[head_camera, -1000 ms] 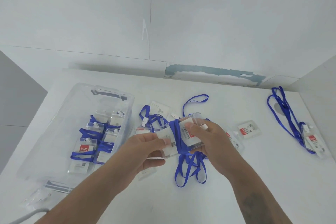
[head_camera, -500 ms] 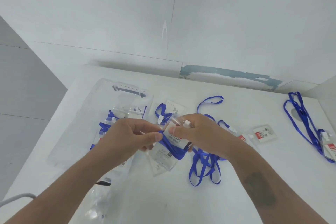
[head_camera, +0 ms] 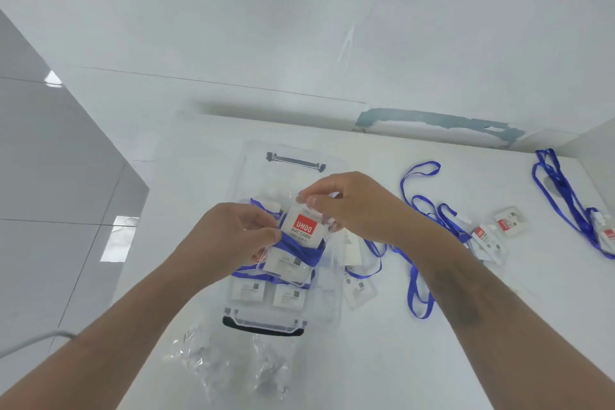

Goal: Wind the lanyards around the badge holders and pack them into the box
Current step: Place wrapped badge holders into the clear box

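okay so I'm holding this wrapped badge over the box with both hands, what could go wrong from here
1. The blue lanyard is wound round the middle of the badge holder; if the left hand lets go of it, the wrap may loosen as it drops.
2. The box already holds wrapped badges, so this one may land crooked on top.
3. The right hand pinches only the top edge, so the smooth holder might slip.
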The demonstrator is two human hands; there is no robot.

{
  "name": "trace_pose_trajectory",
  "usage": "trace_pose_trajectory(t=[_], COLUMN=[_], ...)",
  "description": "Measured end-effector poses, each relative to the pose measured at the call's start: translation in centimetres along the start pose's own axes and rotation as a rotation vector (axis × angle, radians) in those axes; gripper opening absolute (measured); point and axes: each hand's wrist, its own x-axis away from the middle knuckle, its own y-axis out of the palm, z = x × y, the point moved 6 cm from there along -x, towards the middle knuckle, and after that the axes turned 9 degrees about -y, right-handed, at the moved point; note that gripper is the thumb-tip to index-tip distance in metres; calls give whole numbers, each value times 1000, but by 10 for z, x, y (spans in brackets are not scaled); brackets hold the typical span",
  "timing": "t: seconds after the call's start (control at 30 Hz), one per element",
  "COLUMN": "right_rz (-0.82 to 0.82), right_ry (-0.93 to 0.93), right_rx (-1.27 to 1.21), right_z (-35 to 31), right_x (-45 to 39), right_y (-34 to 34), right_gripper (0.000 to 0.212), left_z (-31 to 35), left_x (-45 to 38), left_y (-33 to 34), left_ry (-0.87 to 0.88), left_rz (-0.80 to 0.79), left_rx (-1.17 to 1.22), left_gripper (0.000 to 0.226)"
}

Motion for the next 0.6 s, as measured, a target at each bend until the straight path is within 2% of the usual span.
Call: trace_pose_trajectory(t=[0.27,0.5,0.6], right_rz=[-185,-418,-498], right_ry=[-41,-7,71], right_rx=[415,717,786], right_z=[-10,3,22], right_x=[-41,-74,-82], right_y=[7,41,59], right_gripper=[20,16,20], left_z=[-13,-31,-40], left_x=[-31,-66,-80], left_y=[6,40,54], left_ry=[-100,-109,-117], left_rz=[7,-10,-8], left_rx=[-36,-578,-718], left_gripper=[8,19,11])
